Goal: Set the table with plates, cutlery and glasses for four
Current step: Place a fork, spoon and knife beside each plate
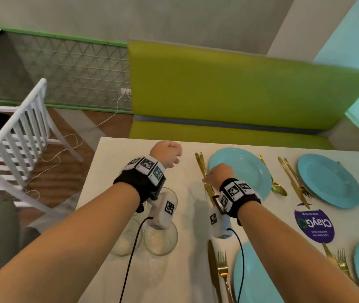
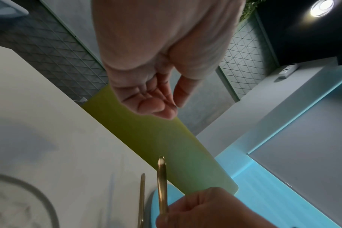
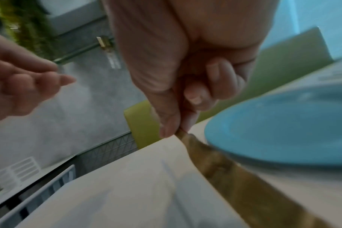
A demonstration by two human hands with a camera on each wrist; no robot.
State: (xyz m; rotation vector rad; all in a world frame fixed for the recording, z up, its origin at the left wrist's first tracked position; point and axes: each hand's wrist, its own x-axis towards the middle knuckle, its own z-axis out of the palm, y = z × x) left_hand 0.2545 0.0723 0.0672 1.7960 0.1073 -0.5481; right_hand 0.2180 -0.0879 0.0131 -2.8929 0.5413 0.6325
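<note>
On the white table (image 1: 117,171) lie several blue plates with gold cutlery beside them. My right hand (image 1: 219,173) pinches the handle of a gold knife (image 3: 224,169) just left of the far-left plate (image 1: 244,171); the knife's blade runs back under my wrist. A second gold piece (image 2: 142,199) lies right beside it on the table. My left hand (image 1: 169,153) hovers left of them, fingers loosely curled and holding nothing (image 2: 156,98). Two clear glasses (image 1: 161,239) stand under my left wrist, near the table's left edge.
A green bench (image 1: 239,95) runs along the far side of the table. A white slatted chair (image 1: 21,132) stands on the floor to the left. A purple round sticker (image 1: 314,226) sits between the plates. A white cable trails over the floor.
</note>
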